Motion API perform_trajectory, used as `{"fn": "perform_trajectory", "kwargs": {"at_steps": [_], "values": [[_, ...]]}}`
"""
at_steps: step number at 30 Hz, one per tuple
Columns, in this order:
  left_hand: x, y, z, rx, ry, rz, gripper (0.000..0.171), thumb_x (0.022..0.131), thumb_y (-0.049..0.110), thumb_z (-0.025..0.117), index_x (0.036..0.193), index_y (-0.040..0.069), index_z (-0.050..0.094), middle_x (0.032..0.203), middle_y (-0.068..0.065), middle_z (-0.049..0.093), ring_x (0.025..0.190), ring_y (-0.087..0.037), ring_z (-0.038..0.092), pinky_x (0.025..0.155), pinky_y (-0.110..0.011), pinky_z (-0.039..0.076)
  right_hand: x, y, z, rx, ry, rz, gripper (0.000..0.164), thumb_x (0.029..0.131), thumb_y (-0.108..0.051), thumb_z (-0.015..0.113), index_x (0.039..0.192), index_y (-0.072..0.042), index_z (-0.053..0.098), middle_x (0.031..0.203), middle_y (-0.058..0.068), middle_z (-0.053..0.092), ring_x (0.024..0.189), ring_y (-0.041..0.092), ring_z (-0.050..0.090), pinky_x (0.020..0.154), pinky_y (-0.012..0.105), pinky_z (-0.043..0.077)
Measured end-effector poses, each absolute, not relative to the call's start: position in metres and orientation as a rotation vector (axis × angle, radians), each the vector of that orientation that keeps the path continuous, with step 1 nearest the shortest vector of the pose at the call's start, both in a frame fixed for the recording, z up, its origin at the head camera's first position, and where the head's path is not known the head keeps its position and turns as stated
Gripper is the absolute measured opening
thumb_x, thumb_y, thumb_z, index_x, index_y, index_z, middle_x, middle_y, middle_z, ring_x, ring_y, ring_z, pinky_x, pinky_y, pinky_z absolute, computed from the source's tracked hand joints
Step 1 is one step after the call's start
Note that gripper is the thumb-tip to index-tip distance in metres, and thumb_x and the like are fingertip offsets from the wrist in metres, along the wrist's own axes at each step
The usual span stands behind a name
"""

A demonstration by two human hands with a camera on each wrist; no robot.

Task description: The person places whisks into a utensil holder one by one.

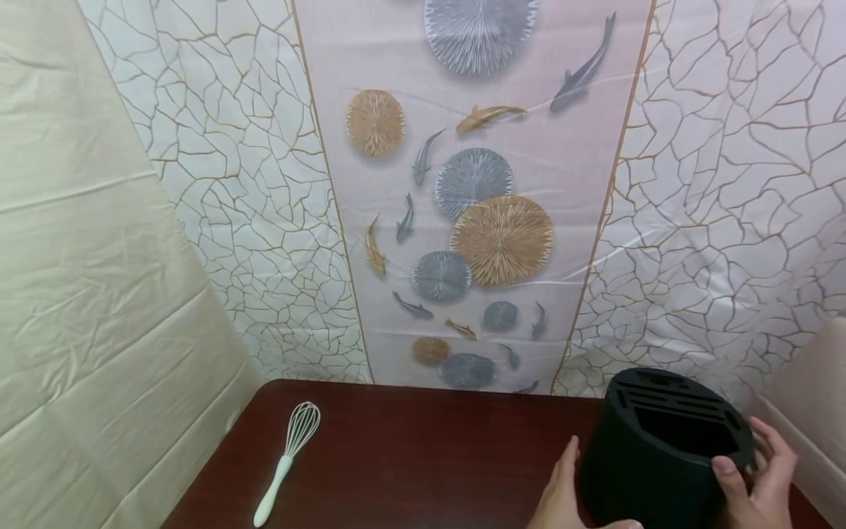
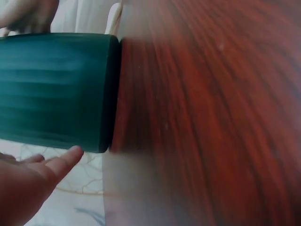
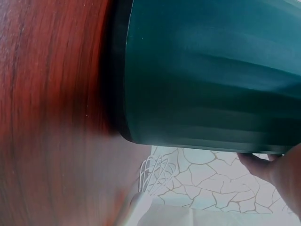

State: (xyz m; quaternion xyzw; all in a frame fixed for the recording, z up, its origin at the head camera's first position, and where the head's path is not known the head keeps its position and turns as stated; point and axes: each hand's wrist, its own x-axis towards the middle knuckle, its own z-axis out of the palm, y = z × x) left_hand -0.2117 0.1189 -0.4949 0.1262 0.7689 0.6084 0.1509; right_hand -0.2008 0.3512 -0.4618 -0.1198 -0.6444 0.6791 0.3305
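Note:
A dark green knife holder [image 1: 651, 470] with a slotted black top stands at the right of the dark red table. In the left wrist view, its black base edge lies close against the wood. My right hand [image 1: 760, 477] grips its right side high up, thumb over the front rim and fingers bent round the far side. Along its left side lies my left hand [image 1: 562, 496], index finger fairly straight, thumb towards the front. One left fingertip [image 2: 75, 150] meets or nearly meets the holder's wall. The holder's lower front is cut off in the head view.
A whisk [image 1: 284, 466] with a pale handle lies on the table [image 1: 423, 455] at the left. Patterned cloth [image 1: 463, 220] hangs behind the table's back edge. Cream cloth [image 1: 99, 294] hangs at the left, and a pale padded surface [image 1: 806, 397] borders the right.

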Motion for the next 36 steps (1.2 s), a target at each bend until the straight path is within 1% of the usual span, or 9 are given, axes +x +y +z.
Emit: {"fn": "perform_trajectory", "kwargs": {"at_steps": [3, 6, 8, 11, 16, 20, 25, 31, 36], "values": [[-0.211, 0.126, -0.496, 0.347, 2.232, 1.758, 0.106, 0.076, 0.062, 0.089, 0.16, 0.054, 0.024, 0.164, 0.0, 0.04, 0.144, -0.037, 0.046, 0.106, -0.073, 0.043, -0.199, 0.35, -0.463, -0.28, -1.664, 1.813, 0.074, 0.103, -0.009, 0.061, 0.162, -0.031, 0.023, 0.159, 0.001, 0.028, 0.125, 0.006, 0.039, 0.092, 0.009, 0.034], [-0.209, 0.132, -0.496, 0.348, 2.237, 1.776, 0.107, 0.075, 0.063, 0.089, 0.159, 0.057, 0.023, 0.165, -0.001, 0.038, 0.144, -0.038, 0.045, 0.105, -0.074, 0.043, -0.196, 0.358, -0.466, -0.269, -1.756, 1.795, 0.073, 0.106, -0.026, 0.058, 0.165, -0.035, 0.015, 0.167, 0.006, 0.017, 0.143, 0.011, 0.029, 0.109, 0.013, 0.025], [-0.208, 0.134, -0.496, 0.371, 2.242, 1.787, 0.107, 0.076, 0.06, 0.09, 0.158, 0.06, 0.021, 0.165, 0.004, 0.037, 0.144, -0.036, 0.045, 0.104, -0.073, 0.044, -0.194, 0.365, -0.468, -0.25, -1.839, 1.769, 0.074, 0.107, -0.038, 0.052, 0.167, -0.037, 0.008, 0.173, 0.01, 0.004, 0.155, 0.015, 0.014, 0.122, 0.022, 0.011], [-0.207, 0.138, -0.493, 0.399, 2.253, 1.793, 0.106, 0.076, 0.06, 0.089, 0.156, 0.064, 0.02, 0.162, 0.014, 0.037, 0.143, -0.032, 0.046, 0.102, -0.07, 0.047, -0.193, 0.374, -0.474, -0.194, -1.965, 1.723, 0.074, 0.109, -0.048, 0.043, 0.168, -0.041, 0.0, 0.175, 0.007, -0.014, 0.156, 0.01, -0.002, 0.123, 0.029, -0.006], [-0.206, 0.142, -0.489, 0.43, 2.249, 1.815, 0.1, 0.079, 0.061, 0.086, 0.155, 0.065, 0.022, 0.16, 0.019, 0.038, 0.142, -0.025, 0.047, 0.101, -0.064, 0.049, -0.194, 0.379, -0.483, -0.07, -2.0, 1.712, 0.066, 0.112, -0.044, 0.036, 0.169, -0.042, 0.002, 0.169, 0.007, -0.006, 0.15, 0.006, 0.009, 0.114, 0.012, 0.005], [-0.205, 0.144, -0.487, 0.43, 2.23, 1.845, 0.094, 0.082, 0.057, 0.085, 0.155, 0.063, 0.026, 0.16, 0.019, 0.038, 0.142, -0.022, 0.045, 0.103, -0.061, 0.049, -0.196, 0.378, -0.485, -0.03, -1.966, 1.721, 0.067, 0.113, -0.04, 0.04, 0.169, -0.039, 0.005, 0.166, 0.006, 0.001, 0.15, 0.006, 0.009, 0.115, 0.012, 0.005], [-0.205, 0.147, -0.479, 0.388, 2.229, 1.833, 0.094, 0.082, 0.058, 0.085, 0.155, 0.063, 0.026, 0.161, 0.02, 0.038, 0.145, -0.021, 0.044, 0.107, -0.062, 0.047, -0.195, 0.374, -0.479, 0.097, -1.807, 1.933, 0.077, 0.11, -0.011, 0.049, 0.168, -0.035, 0.004, 0.166, -0.004, 0.01, 0.15, 0.006, 0.013, 0.116, 0.008, 0.008], [-0.207, 0.141, -0.471, 0.379, 2.269, 1.869, 0.098, 0.082, 0.056, 0.086, 0.159, 0.058, 0.026, 0.162, 0.019, 0.037, 0.147, -0.021, 0.043, 0.11, -0.06, 0.046, -0.194, 0.361, -0.467, 0.127, -2.064, 1.61, 0.082, 0.111, -0.004, 0.045, 0.168, -0.035, -0.005, 0.165, -0.001, 0.008, 0.147, 0.003, 0.014, 0.109, 0.003, 0.013], [-0.209, 0.133, -0.472, 0.403, 2.27, 1.896, 0.099, 0.084, 0.052, 0.087, 0.162, 0.052, 0.027, 0.162, 0.018, 0.037, 0.147, -0.018, 0.042, 0.112, -0.056, 0.045, -0.196, 0.347, -0.466, 0.103, -2.04, 1.635, 0.083, 0.11, -0.003, 0.047, 0.167, -0.035, -0.004, 0.163, 0.0, 0.01, 0.146, 0.006, 0.017, 0.108, 0.003, 0.016]]}}
